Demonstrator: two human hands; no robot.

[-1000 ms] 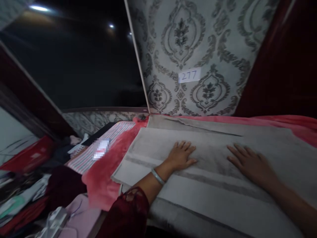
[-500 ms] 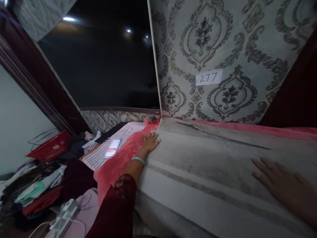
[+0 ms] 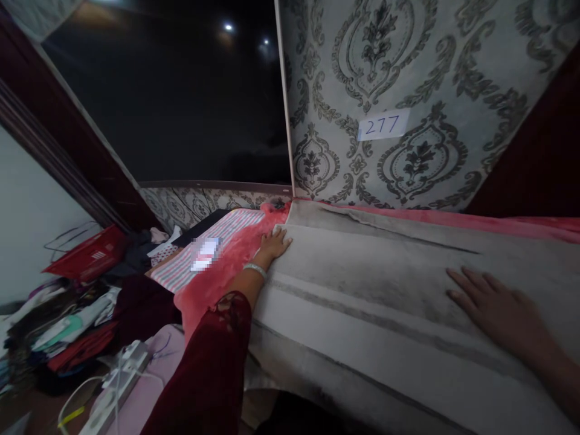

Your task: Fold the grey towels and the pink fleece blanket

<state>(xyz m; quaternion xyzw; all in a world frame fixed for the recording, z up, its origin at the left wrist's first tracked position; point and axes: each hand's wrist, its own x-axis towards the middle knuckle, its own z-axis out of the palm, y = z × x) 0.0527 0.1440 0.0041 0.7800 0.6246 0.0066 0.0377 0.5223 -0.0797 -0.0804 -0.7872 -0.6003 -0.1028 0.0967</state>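
A grey and off-white cloth (image 3: 344, 326) with darker stripes, like a curtain or blanket, lies spread in folded layers over a raised surface. At its far left corner my left hand (image 3: 274, 244) lies flat with the fingers spread, touching the edge. A bracelet circles that wrist, below a dark red lace sleeve. Farther right, my right hand (image 3: 493, 302) rests palm down on the cloth, fingers stretched and slightly apart. Under the cloth, a fluffy pink-red blanket (image 3: 212, 287) shows at the left and along the back.
A striped cloth (image 3: 181, 275) with a blurred-out item lies left of the pink blanket. Beyond are a red basket (image 3: 86, 257), heaped clothes (image 3: 77, 338) and a white power strip (image 3: 118, 386) with cables. A large dark television (image 3: 181, 96) and patterned wall (image 3: 326, 90) stand behind; a paper reads 277.
My right hand has slid a little to the left and up in the picture over the cloth. My left hand stays at the corner. The whole view has tilted slightly downward.
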